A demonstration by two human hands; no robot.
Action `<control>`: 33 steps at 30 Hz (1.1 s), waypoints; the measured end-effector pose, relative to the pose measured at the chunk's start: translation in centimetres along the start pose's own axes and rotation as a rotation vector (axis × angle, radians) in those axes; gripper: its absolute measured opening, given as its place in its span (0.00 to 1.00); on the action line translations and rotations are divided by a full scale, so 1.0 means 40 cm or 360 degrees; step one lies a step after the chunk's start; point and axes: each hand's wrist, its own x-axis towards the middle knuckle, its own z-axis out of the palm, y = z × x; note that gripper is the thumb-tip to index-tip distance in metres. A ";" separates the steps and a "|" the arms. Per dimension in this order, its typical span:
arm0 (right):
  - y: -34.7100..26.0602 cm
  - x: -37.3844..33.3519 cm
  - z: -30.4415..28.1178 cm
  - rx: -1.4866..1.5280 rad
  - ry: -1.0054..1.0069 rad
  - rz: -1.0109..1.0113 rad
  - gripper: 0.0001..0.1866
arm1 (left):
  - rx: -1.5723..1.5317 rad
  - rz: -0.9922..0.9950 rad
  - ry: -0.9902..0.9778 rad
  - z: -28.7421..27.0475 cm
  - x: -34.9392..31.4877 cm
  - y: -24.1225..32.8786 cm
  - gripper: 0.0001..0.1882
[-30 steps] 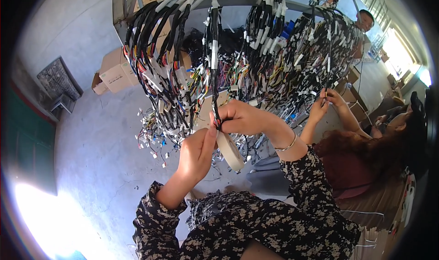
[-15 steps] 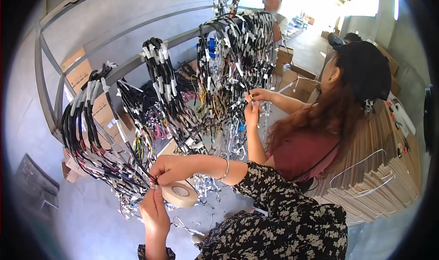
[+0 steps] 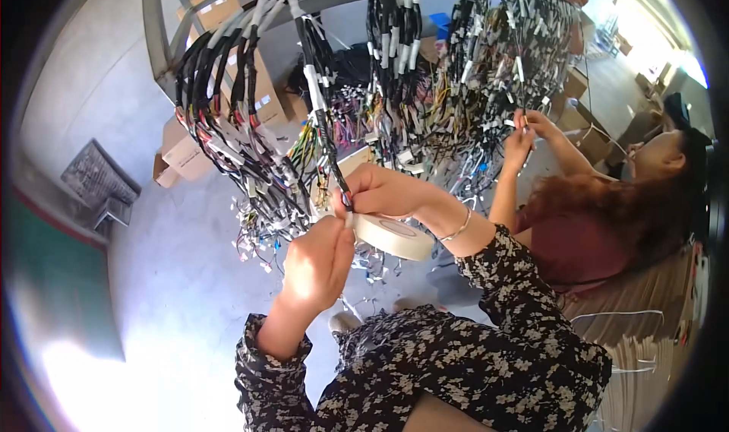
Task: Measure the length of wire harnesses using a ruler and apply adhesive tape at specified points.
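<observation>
A black-wrapped wire harness [image 3: 321, 124] with a white-taped stretch hangs from the rack down to my hands. My right hand [image 3: 391, 193] is closed, thumb and fingers pinching the harness near its lower part. Just below, my left hand [image 3: 313, 263] is closed in a fist around the wires, its knuckles almost touching the right fingers. A roll of cream-white tape [image 3: 391, 240] sits tilted under my right fingers, against the harness. Where its loose end meets the wires is hidden by my fingers.
A metal rack [image 3: 156, 33] carries several dense harness bundles [image 3: 209, 90]. At the right, a co-worker in a maroon top [image 3: 581, 238] handles wires; another person stands far back. Cardboard boxes [image 3: 186, 151] lie behind the rack, and stacked flat cardboard [image 3: 630, 356] is at lower right.
My view has turned left and down, so the rack and hands appear farther right. Both hands stay closed at the harness; the tape roll has tipped flatter, its face less visible.
</observation>
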 end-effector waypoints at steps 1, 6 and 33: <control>0.016 0.009 0.006 0.0142 -0.0010 0.0011 0.11 | 0.0097 0.0105 0.0029 -0.001 -0.006 -0.012 0.06; -0.002 0.000 0.027 0.0270 0.0051 0.0069 0.10 | 0.0702 0.0371 0.0104 0.004 -0.016 -0.027 0.12; -0.003 -0.011 0.142 -0.0332 0.0657 -0.0271 0.07 | 0.0811 -0.0182 0.0901 0.107 -0.006 -0.044 0.17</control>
